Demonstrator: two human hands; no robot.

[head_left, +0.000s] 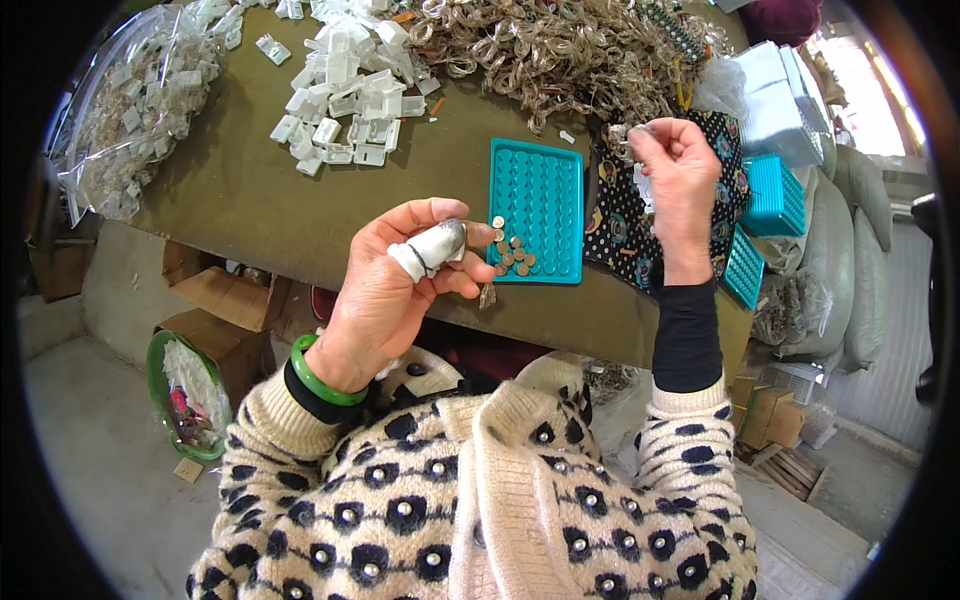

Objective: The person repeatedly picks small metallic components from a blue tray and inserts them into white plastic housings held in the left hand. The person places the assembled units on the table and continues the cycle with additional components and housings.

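Note:
My left hand [370, 290] is curled in front of my chest, a white wrapping with a grey tip [438, 245] covering one finger. Below its fingertips hangs a small clear, wiry piece [487, 296]; its grip is mostly hidden. Just beyond lies a teal tray [540, 165] with rows of round hollows. Several small coin-like metal discs [520, 258] sit loose at its near left. My right hand [682, 190] is pinched over a dark patterned cloth [612, 225], by small white pieces [643, 188]. What its fingertips hold is too small to name.
White plastic cases [345, 95] are heaped at the back, beside a clear bag [135, 120] of similar parts at left. A pile of clear wire coils [540, 55] covers the far side. Teal trays [772, 200] and white trays [785, 100] are stacked at right.

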